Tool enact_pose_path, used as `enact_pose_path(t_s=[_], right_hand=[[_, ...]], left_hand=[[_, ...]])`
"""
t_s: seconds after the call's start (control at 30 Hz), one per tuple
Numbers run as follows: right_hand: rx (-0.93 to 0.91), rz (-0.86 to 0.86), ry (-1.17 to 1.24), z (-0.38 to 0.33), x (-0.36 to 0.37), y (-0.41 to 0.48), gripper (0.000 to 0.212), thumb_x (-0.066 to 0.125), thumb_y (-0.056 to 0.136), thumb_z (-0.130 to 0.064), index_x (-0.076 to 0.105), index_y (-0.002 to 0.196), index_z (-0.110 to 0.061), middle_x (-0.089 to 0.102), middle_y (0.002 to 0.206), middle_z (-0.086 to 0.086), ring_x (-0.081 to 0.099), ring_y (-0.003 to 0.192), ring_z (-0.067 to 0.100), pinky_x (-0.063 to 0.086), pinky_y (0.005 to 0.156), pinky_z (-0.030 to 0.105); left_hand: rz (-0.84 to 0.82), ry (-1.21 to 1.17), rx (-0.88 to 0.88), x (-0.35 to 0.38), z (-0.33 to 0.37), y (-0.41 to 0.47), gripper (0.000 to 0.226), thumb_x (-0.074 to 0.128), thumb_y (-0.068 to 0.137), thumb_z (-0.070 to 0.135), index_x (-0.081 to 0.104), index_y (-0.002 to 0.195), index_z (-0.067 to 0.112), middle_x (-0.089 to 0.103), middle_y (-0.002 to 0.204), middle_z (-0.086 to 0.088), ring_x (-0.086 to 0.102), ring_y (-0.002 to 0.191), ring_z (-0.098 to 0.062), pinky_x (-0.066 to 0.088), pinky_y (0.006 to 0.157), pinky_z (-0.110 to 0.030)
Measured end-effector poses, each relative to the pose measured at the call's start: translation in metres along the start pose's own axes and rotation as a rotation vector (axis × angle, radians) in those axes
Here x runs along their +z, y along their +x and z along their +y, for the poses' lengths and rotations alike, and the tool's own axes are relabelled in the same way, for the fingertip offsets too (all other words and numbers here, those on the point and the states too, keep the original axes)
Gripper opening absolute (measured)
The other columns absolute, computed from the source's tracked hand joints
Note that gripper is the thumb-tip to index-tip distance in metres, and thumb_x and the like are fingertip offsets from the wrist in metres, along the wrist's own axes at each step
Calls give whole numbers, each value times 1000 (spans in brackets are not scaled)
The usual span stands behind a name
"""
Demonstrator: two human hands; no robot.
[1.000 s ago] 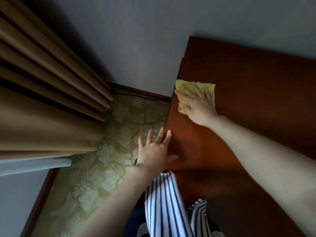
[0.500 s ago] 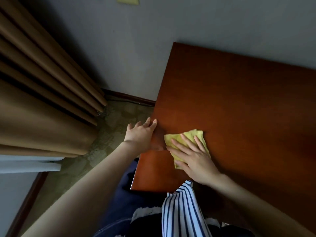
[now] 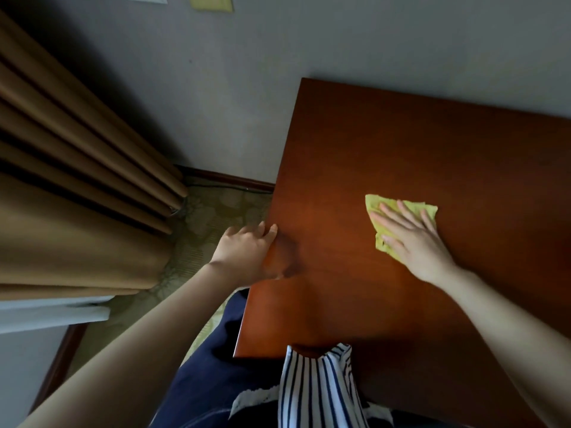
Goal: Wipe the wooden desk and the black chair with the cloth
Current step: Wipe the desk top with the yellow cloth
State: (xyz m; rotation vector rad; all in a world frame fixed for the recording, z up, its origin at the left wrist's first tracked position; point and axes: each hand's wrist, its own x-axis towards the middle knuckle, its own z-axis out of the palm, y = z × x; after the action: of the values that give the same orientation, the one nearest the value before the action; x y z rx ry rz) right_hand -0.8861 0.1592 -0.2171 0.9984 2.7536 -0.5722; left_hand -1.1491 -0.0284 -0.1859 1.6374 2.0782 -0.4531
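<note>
Pressing the yellow cloth (image 3: 374,203) flat under the right hand (image 3: 414,239), fingers straight and spread, around the middle of the table (image 3: 432,143), well in from the left edge. Bracing with the left hand (image 3: 247,248) against that left edge, fingers loosely bent, gripping nothing.

Risks, as a judgement:
- Only part of the cloth pinned under the palm, with 2 loose corners poking out past the fingertips. Likely to fold under or bunch on a quick stroke, leaving unwiped strips.
- Prone to sliding on a top this smooth. Possible to lose the cloth over the left edge onto the carpet (image 3: 216,217) if swept too far that way.
- Easy to skip the far left corner by the wall (image 3: 309,41), and the near edge, overhung by a striped garment (image 3: 318,387).
- Possible fingermarks from the bare left hand on polished wood.
- Black chair not in view, so no telling how that half of the job stands.

Reddish-brown top, glossy, with a faint sheen near the left edge and the far edge tight against the grey wall. Shadow across the near right part. Beyond the left edge, patterned greenish carpet, a dark baseboard (image 3: 228,177) and a heavy tan curtain (image 3: 77,180) in deep folds. Dim light throughout.
</note>
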Motion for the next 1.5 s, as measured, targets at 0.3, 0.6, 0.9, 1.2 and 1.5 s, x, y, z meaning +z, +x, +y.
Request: enact_pose_path(t_s=[0.3, 0.6, 0.9, 1.2, 1.5], right_hand=[[359, 121, 109, -10, -19, 98, 45, 32, 103, -30, 26, 146, -37, 15, 157, -10, -3, 146, 19, -2, 115, 51], [263, 88, 31, -81, 3, 105, 49, 32, 101, -29, 20, 146, -43, 9, 157, -15, -2, 146, 20, -1, 114, 51], [-204, 130, 63, -125, 50, 7, 43, 44, 98, -27, 41, 141, -34, 32, 151, -12, 11, 146, 24, -5, 114, 50], [-323, 105, 9, -45, 45, -68, 49, 58, 92, -24, 46, 138, -33, 38, 145, -13, 23, 141, 17, 11, 117, 46], [46, 233, 79, 54, 10, -60, 55, 59, 90, -11, 44, 139, -31, 40, 146, -9, 18, 141, 13, 14, 114, 49]], left_hand=[[4, -37, 11, 7, -3, 1, 94, 49, 85, 65, -2, 152, 23, 6, 160, -4, 15, 145, -21, 18, 117, -43], [34, 52, 18, 4, -5, 2, 86, 42, 88, 65, 3, 152, 22, 15, 158, -5, 10, 146, -22, 10, 116, -43], [-43, 164, -55, -15, 5, 7, 78, 35, 86, 71, 22, 149, 28, 29, 154, 3, 24, 142, -23, -4, 110, -63], [63, 50, -104, -45, 44, 37, 80, 53, 87, 59, 16, 151, 27, 6, 160, -4, 10, 146, -27, 2, 115, -55], [-55, 86, -94, -51, 81, 78, 128, 59, 66, 79, -16, 150, 17, -17, 158, -11, -8, 146, -35, -3, 113, -58]])
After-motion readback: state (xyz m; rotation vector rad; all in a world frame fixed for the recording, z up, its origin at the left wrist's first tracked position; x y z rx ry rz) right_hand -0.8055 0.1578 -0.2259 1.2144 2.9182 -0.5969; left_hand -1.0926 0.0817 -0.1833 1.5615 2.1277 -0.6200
